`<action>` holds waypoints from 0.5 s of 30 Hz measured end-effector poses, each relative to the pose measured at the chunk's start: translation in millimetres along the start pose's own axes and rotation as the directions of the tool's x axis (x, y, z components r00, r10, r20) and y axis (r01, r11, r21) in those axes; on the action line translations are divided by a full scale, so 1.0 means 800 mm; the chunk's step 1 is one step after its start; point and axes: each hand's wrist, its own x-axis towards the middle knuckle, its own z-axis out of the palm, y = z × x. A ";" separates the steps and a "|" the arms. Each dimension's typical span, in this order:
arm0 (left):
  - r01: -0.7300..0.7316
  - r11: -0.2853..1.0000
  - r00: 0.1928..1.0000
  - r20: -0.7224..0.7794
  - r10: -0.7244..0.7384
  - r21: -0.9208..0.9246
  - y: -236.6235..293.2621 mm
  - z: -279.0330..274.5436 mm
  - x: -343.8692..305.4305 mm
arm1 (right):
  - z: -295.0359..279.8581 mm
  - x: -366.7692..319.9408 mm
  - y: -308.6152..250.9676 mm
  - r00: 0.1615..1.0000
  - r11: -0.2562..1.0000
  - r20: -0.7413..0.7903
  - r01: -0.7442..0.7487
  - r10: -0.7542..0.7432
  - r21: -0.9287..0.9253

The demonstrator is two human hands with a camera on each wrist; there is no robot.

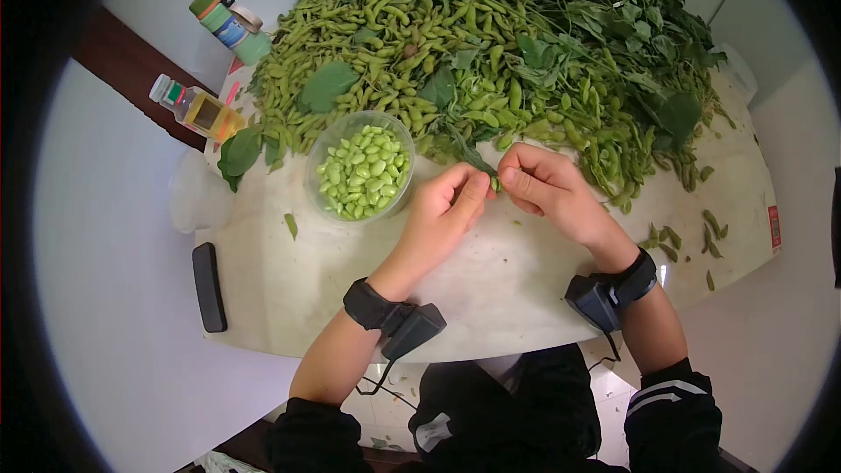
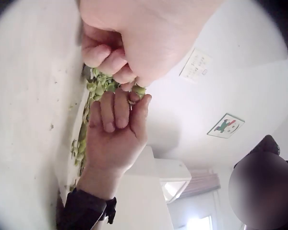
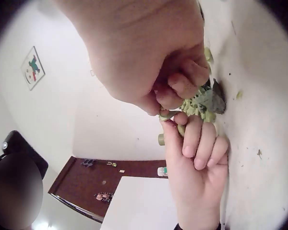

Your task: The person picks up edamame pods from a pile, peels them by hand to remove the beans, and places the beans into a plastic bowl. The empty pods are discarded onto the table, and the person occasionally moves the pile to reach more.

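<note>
A green soybean pod point(image 1: 495, 183) is held between my two hands, just above the table point(image 1: 491, 298). My left hand point(image 1: 445, 210) pinches one end with thumb and forefinger, the other fingers curled in. From the other side my right hand point(image 1: 554, 191) pinches the pod the same way. In the right wrist view the pod point(image 3: 168, 115) shows split at the fingertips; fingers hide most of it. Left of my left hand stands a clear round tub point(image 1: 314, 177) with shelled green beans point(image 1: 363, 171) in it.
A big heap of soybean pods point(image 1: 385, 31) with leafy stalks point(image 1: 604, 26) covers the table's far side. Left stand a green bottle point(image 1: 229, 24) and an oil-coloured bottle point(image 1: 200, 111). A black case point(image 1: 208, 287) lies at the left edge; loose pods point(image 1: 711, 232) lie right.
</note>
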 end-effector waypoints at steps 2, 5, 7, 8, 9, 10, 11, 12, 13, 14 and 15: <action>-0.016 0.998 1.000 0.003 0.016 0.058 0.000 0.000 -0.001 | 0.001 -0.001 -0.003 1.000 1.000 -0.012 -0.004 0.004 -0.006; -0.087 0.978 0.996 0.037 0.082 0.187 -0.001 0.002 0.000 | 0.000 0.000 -0.001 1.000 1.000 0.009 -0.010 0.010 0.010; -0.092 0.980 0.996 0.039 0.086 0.174 -0.002 0.003 -0.001 | 0.000 0.000 0.001 1.000 1.000 0.002 -0.018 0.018 0.025; -0.091 0.981 0.996 0.039 0.085 0.174 -0.002 0.003 -0.001 | 0.000 0.001 0.002 1.000 0.999 -0.006 -0.027 0.027 0.040; -0.092 0.978 0.995 0.043 0.085 0.190 -0.002 0.004 -0.001 | 0.001 0.001 0.002 1.000 0.999 -0.006 -0.027 0.027 0.040; -0.093 0.974 0.995 0.046 0.086 0.205 -0.003 0.004 -0.001 | 0.002 0.001 0.001 0.999 0.997 -0.007 -0.038 0.038 0.072; -0.093 0.974 0.995 0.046 0.085 0.205 -0.004 0.005 0.000 | 0.002 0.001 0.001 0.999 0.994 -0.007 -0.048 0.049 0.103; -0.117 0.975 0.993 0.051 0.109 0.188 -0.005 0.005 0.000 | 0.001 0.001 0.001 0.999 0.993 -0.006 -0.048 0.049 0.103; -0.141 0.975 0.990 0.055 0.133 0.171 -0.006 0.005 0.000 | 0.000 0.000 0.001 0.999 0.989 0.005 -0.051 0.051 0.138; -0.141 0.975 0.990 0.054 0.133 0.171 -0.003 0.006 0.000 | -0.001 0.000 0.001 0.998 0.983 0.016 -0.055 0.052 0.174; -0.103 0.989 0.994 0.051 0.098 0.107 0.001 0.006 -0.001 | 0.000 0.001 0.001 0.998 0.983 0.017 -0.054 0.052 0.174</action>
